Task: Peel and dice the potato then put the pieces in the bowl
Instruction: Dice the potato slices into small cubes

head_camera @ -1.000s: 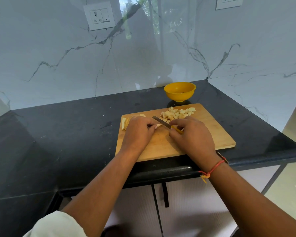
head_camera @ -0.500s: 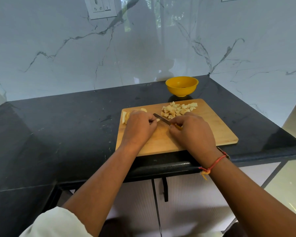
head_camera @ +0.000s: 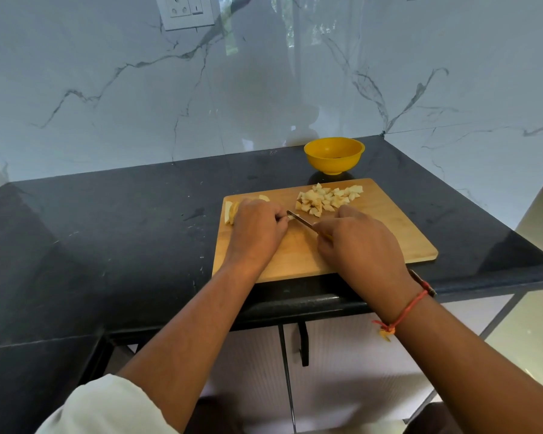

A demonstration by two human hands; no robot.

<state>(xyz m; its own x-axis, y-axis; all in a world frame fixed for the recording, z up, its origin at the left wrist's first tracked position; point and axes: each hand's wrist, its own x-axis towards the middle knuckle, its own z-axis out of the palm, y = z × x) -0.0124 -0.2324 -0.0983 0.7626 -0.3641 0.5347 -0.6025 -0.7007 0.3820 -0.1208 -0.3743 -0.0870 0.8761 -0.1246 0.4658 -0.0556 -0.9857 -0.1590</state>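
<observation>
A wooden cutting board (head_camera: 398,233) lies on the black counter. A pile of diced potato pieces (head_camera: 326,198) sits at its far middle. Uncut potato slices (head_camera: 230,211) lie at the board's far left corner, partly hidden by my left hand (head_camera: 257,227). That hand's curled fingers hold down a small potato piece, mostly hidden, against the board. My right hand (head_camera: 358,245) grips a knife (head_camera: 300,219) by its yellow handle, the blade pointing left and touching the piece at my left fingertips. A yellow bowl (head_camera: 334,155) stands behind the board; it looks empty.
The black counter (head_camera: 107,230) extends to the left and ends in a rounded front edge. Marble walls rise behind and to the right. A wall socket (head_camera: 187,10) is high on the back wall. White cabinet doors (head_camera: 342,371) are below the counter.
The camera has tilted down a little, so the scene sits lower in the view. Both hands stay in place on the board, the knife working at the piece by my left fingers.
</observation>
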